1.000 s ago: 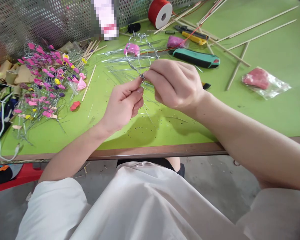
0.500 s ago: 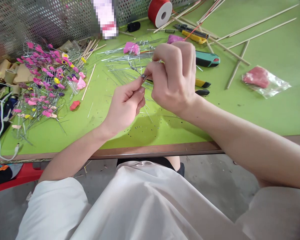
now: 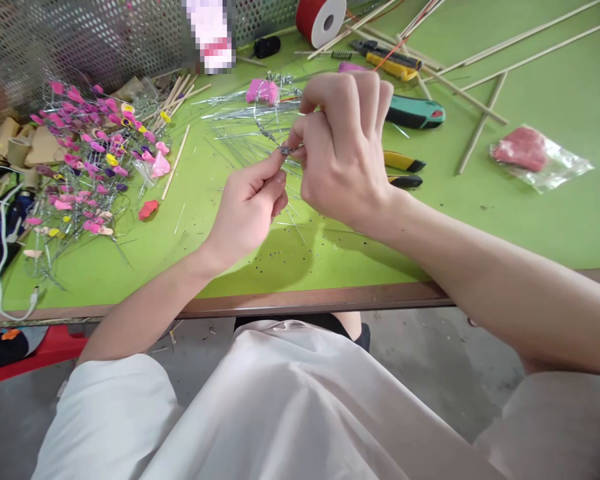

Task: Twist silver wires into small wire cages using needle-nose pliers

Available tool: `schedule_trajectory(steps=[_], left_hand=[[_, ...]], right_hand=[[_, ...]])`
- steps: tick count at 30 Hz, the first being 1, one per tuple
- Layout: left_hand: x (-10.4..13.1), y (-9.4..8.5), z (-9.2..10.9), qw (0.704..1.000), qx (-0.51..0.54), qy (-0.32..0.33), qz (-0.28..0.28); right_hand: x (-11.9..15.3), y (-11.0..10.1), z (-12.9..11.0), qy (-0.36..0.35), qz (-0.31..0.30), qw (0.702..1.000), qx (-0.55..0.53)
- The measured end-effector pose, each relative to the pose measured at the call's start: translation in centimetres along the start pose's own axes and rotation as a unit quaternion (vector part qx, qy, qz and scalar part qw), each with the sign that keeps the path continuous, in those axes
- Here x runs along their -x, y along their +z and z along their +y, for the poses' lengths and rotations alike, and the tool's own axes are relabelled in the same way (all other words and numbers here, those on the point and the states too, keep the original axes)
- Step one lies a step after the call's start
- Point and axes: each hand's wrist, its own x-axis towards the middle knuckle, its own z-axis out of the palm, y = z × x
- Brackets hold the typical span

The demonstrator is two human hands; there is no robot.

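Note:
Between thumb and forefinger, my left hand [image 3: 247,210] pinches a small twisted bit of grey wire [image 3: 285,151]. My right hand [image 3: 347,143] grips the same wire from the right, its other fingers curled. A thin twisted strand curves up from the pinch towards a pink lump [image 3: 263,91]. Loose silver wires [image 3: 235,115] lie on the green table behind the hands. Partly behind my right hand are a green-and-black tool handle [image 3: 415,112] and yellow-and-black handles [image 3: 403,162].
Pink, purple and yellow pieces on wires [image 3: 90,153] crowd the left. A red spool [image 3: 313,20], pliers [image 3: 387,61] and thin sticks [image 3: 485,120] lie at the back. A bagged pink lump [image 3: 523,148] sits right. The table edge [image 3: 320,301] is near my body.
My right hand has shifted slightly and turned, its fingers a little higher. A short piece of wire now shows between the two hands. My left hand keeps its pinch, almost unmoved.

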Motion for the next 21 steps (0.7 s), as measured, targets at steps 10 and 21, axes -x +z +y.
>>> schedule_trajectory(steps=[10,21], left_hand=[[0.0,0.0,-0.2,0.999,-0.028,0.022,0.01],[-0.4,-0.5,-0.1,0.999,-0.019,0.024,-0.038]], right_hand=[[-0.5,-1.8,-1.0,-0.037,0.022,0.998,0.047],[-1.2,-2.7,-0.4,-0.029,-0.128,0.991,0.039]])
